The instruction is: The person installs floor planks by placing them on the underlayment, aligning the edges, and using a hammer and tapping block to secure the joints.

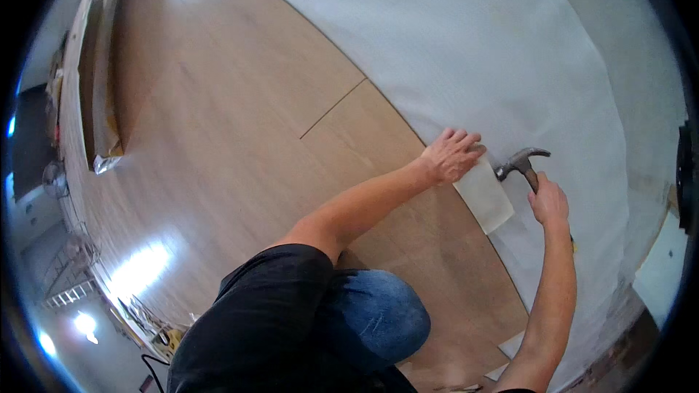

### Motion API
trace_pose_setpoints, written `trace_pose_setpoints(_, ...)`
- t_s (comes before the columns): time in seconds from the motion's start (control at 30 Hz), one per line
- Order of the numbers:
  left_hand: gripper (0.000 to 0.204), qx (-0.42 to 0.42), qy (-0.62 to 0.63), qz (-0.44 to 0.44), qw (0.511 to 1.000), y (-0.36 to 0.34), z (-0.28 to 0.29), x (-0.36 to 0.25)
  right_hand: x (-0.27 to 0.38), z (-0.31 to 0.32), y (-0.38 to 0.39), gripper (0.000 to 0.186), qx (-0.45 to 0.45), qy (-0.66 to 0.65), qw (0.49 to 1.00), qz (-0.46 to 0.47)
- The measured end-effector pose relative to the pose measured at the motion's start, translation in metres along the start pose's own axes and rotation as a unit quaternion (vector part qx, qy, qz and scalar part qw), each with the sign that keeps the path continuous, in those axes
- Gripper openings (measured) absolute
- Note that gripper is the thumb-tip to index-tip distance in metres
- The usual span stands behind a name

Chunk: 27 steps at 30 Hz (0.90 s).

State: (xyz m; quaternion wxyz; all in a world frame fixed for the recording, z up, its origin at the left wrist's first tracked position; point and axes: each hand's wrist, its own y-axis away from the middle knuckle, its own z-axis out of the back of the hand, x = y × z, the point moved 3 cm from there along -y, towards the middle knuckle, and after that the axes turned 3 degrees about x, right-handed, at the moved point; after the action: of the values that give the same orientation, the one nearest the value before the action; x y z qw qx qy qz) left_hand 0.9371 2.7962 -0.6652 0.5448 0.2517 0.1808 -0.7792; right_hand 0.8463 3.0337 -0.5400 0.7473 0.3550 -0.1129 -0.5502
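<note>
My right hand is closed around the handle of a claw hammer. The hammer's face is close to the right long side of a pale rectangular block; I cannot tell whether they touch. With bent fingers my left hand grips the far end of this block. The block lies along the edge of the laid wood-look floor planks, partly over the white underlay sheet. A dark line, the seam of a plank end, runs back from that edge.
My bent knee in blue jeans rests near the plank edge. At the far left lies a long open cardboard box. Tools and cords are at the lower left, with a fan farther up. A pale wall borders the underlay.
</note>
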Motion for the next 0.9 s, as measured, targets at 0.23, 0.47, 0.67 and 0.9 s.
trace_pose_setpoints(0.23,0.068,0.111,-0.054,0.018,0.992,-0.002,-0.021,-0.034,-0.050,-0.080,0.151,0.035,-0.096,-0.392,0.907,-0.124)
trace_pose_setpoints(0.47,0.071,0.084,-0.074,-0.086,0.990,-0.016,-0.037,-0.101,0.000,-0.216,0.306,0.029,0.016,-0.491,0.826,-0.275)
trace_pose_setpoints(0.67,0.077,0.054,-0.092,-0.106,0.989,-0.022,-0.050,-0.081,-0.015,-0.239,0.405,0.031,0.101,-0.486,0.816,-0.296)
trace_pose_setpoints(0.9,0.077,0.085,-0.109,-0.069,0.988,-0.022,-0.065,-0.067,-0.117,-0.237,0.470,0.028,0.097,-0.359,0.877,-0.304)
